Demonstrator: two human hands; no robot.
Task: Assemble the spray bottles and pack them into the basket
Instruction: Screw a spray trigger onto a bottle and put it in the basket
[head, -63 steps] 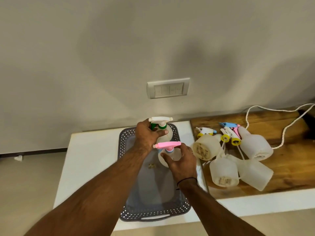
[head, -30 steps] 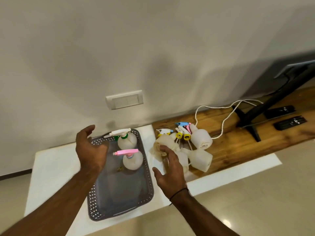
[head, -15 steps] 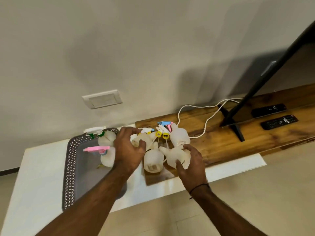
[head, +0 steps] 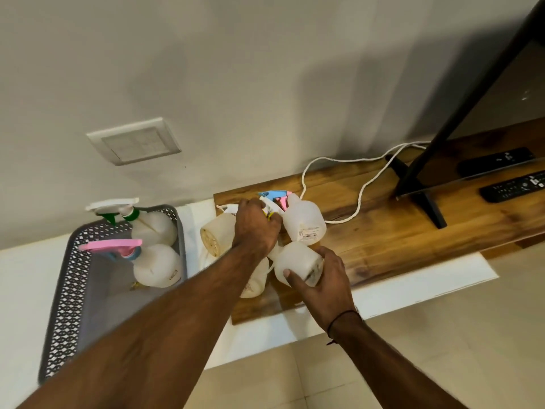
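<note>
Basket: a grey perforated basket (head: 70, 278) sits at lower left on the white counter (head: 17, 278); two assembled bottles stand in its far end, one with a green-collared white trigger (head: 153, 225), one with a pink trigger (head: 156, 265), with bare floor in the basket's near half.
Loose pile: unassembled white bottles and trigger heads cluster at centre frame, across the edge where a wooden board (head: 383, 240) overlaps the counter.
Left hand: the left hand (head: 255, 228) reaches into the pile's far side, fingers curled over a yellow-collared trigger head (head: 269, 212).
Right hand: the right hand (head: 321, 278) wraps thumb and fingers round a headless bottle (head: 295, 261) at the pile's near edge.
Right of frame: a white cable (head: 359, 199), a black stand (head: 418, 184) and two remotes (head: 513, 187) lie well apart from the pile.
</note>
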